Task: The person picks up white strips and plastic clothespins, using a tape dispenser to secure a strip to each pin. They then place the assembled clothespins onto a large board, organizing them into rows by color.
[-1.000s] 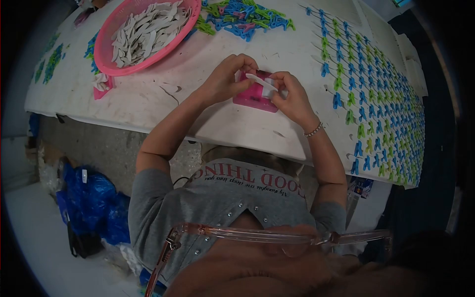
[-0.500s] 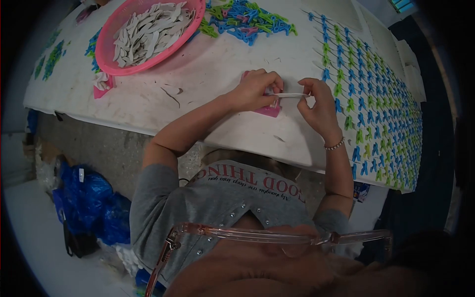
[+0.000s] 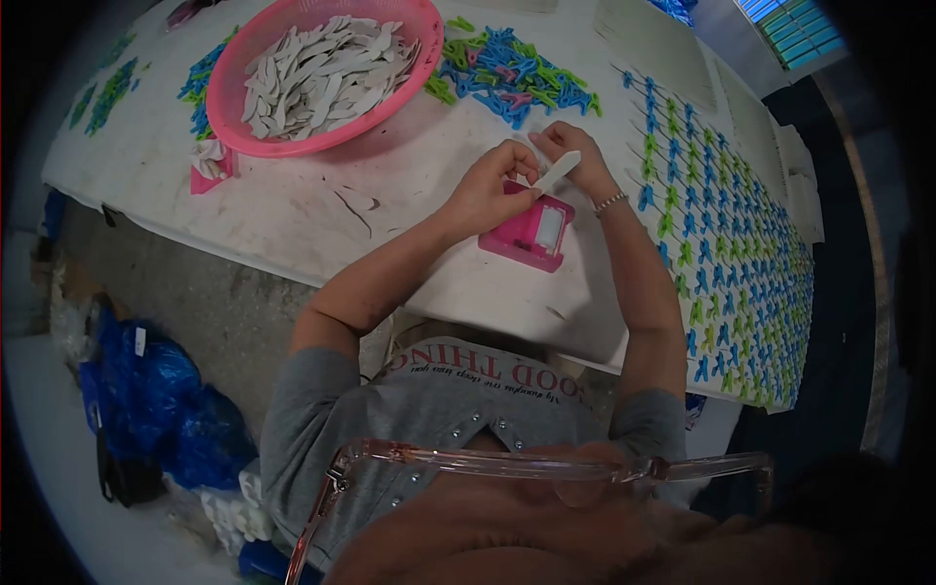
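My left hand pinches the lower end of a flat white strip, just above a pink holder with a white roll in it. The strip slants up to the right. My right hand is beyond the strip's upper end, its fingers curled together; the strip and the fingers hide what they hold, if anything. Beyond it lies a loose pile of blue, green and pink clips.
A pink basket full of white strips stands at the upper left, with a small pink holder below it. More clips lie left of the basket. Rows of blue and green clips cover the right side of the white table.
My right hand has moved up and left, off the strip's end. The strip has turned from level to slanting upward in my left hand. The pink holder is more exposed, and the view has shifted.
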Demonstrator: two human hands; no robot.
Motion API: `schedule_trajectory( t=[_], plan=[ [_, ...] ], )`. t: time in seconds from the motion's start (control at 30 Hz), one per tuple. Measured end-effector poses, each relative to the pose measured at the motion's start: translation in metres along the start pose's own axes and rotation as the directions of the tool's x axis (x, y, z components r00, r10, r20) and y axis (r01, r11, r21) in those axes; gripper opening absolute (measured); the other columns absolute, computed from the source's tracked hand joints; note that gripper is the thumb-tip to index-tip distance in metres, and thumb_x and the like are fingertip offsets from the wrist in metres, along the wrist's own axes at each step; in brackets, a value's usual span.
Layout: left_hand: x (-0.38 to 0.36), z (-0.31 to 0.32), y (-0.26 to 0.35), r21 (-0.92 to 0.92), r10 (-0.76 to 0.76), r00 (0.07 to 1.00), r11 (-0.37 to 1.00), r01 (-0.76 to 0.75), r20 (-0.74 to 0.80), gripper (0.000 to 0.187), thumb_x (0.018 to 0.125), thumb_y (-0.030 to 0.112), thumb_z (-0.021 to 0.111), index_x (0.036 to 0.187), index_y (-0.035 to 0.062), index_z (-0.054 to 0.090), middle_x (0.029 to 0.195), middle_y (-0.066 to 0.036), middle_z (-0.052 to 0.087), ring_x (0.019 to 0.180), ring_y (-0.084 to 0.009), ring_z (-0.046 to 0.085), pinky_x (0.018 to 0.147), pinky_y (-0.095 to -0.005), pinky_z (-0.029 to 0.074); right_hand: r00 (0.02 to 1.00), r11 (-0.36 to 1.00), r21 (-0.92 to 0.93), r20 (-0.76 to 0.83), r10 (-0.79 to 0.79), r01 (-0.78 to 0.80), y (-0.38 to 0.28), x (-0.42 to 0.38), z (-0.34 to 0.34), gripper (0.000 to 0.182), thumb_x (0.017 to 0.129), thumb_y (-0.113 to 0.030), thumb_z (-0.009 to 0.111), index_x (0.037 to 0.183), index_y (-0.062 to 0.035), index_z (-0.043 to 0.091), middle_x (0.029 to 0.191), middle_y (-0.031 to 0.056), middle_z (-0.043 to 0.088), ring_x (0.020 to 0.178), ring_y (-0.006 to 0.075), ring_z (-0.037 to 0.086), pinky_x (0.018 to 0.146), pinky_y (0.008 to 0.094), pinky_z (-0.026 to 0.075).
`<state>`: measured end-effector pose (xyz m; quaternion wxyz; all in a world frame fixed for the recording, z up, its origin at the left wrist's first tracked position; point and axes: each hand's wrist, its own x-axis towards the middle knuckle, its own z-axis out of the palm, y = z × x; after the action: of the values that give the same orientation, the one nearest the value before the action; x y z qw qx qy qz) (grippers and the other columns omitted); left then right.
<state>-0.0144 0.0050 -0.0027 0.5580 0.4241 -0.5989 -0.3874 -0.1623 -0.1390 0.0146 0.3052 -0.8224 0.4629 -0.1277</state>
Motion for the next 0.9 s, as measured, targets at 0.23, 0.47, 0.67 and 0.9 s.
schedule_trajectory(
  t=[0.23,0.47,0.67,0.9],
  plan=[
    [0.001,-0.005,0.000,0.004,-0.008,1.000,1.000,0.008,-0.014,0.033,0.080,0.004,0.069,0.106,0.0068,0.049,0.093,0.001,0.057,0.088,-0.0077,0.052,0.084,-0.0245,0.041,0.992,0.983,-0.143,-0.065,0.110,-0.118,-0.011,0.062,0.023,0.059,0.074,-0.055,0.069,0.066,0.0032,0.066,0.063,0.0159,0.063,0.060,0.0226,0.062,0.058,0.0363,0.046],
    [0.007,-0.012,-0.001,-0.134,-0.111,0.994,0.985,0.112,0.019,0.037,0.078,0.000,0.068,0.109,0.0072,0.048,0.093,0.000,0.056,0.085,-0.0073,0.052,0.081,-0.0238,0.041,0.975,0.965,0.255,-0.222,0.005,0.053,0.035,0.045,0.019,0.031,0.073,-0.025,0.076,0.076,0.0000,0.058,0.066,0.0071,0.060,0.060,0.0155,0.058,0.057,0.0312,0.048],
    [0.008,-0.018,0.005,-0.424,-0.247,0.952,0.854,0.302,0.181,0.034,0.080,-0.004,0.063,0.109,0.0073,0.048,0.090,0.002,0.053,0.084,-0.0066,0.055,0.074,-0.0206,0.045,0.962,0.767,0.614,-0.273,-0.017,0.188,-0.004,-0.076,-0.016,0.025,0.084,-0.006,0.071,0.103,0.0000,0.057,0.091,0.0029,0.062,0.081,0.0091,0.058,0.073,0.0220,0.048],
    [0.006,-0.014,0.006,-0.392,-0.246,0.946,0.865,0.312,0.211,0.036,0.079,-0.006,0.063,0.109,0.0071,0.048,0.091,0.002,0.051,0.082,-0.0063,0.053,0.075,-0.0213,0.045,0.930,0.628,0.722,-0.368,-0.006,0.289,0.000,-0.143,-0.001,0.025,0.086,-0.005,0.069,0.109,0.0004,0.060,0.090,0.0004,0.063,0.079,0.0056,0.057,0.070,0.0193,0.047]
  ],
)
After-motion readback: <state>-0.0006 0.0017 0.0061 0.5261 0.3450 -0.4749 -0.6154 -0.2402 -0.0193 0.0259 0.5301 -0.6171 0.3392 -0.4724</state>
